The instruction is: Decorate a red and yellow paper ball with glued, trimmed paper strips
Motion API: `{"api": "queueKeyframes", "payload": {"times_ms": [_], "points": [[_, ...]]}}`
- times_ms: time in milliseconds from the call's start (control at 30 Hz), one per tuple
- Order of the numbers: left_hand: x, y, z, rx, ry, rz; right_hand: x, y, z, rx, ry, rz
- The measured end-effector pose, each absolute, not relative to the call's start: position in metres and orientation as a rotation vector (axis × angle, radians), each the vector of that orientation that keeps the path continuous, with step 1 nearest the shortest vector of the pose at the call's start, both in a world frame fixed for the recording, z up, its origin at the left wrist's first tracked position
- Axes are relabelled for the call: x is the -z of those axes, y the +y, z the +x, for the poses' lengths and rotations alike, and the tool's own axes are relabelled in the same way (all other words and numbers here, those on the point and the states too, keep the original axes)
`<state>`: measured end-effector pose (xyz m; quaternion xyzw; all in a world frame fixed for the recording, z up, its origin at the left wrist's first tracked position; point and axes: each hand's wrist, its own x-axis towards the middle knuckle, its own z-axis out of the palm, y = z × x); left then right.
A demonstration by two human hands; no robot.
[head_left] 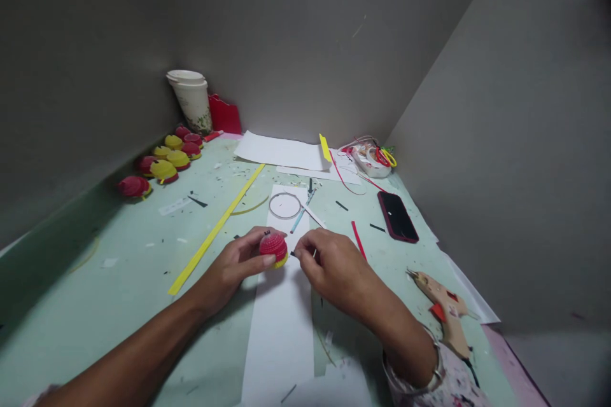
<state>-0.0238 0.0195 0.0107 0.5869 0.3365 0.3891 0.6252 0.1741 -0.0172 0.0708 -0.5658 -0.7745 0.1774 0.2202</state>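
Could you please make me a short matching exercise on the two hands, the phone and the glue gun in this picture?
1. Left hand
2. Phone
3. Right hand
4. Glue gun

A. Pinching a small black piece
B. Tan, lying at the right
C. Holding a rounded red and yellow piece
D. Dark, with a reddish edge

Pairs: 1-C, 2-D, 3-A, 4-B

A pale green tabletop [119, 280] carries a long white paper strip [281, 331]. Right of it lies a beige glue gun [449, 315].
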Motion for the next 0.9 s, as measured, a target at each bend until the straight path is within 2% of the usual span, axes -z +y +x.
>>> {"api": "queueKeyframes", "payload": {"times_ms": [900], "points": [[-0.0127, 0.0208, -0.0222, -0.833, 0.74, 1.512, -0.0694, -0.0183, 0.1705, -0.393, -2.226, -1.669]]}}
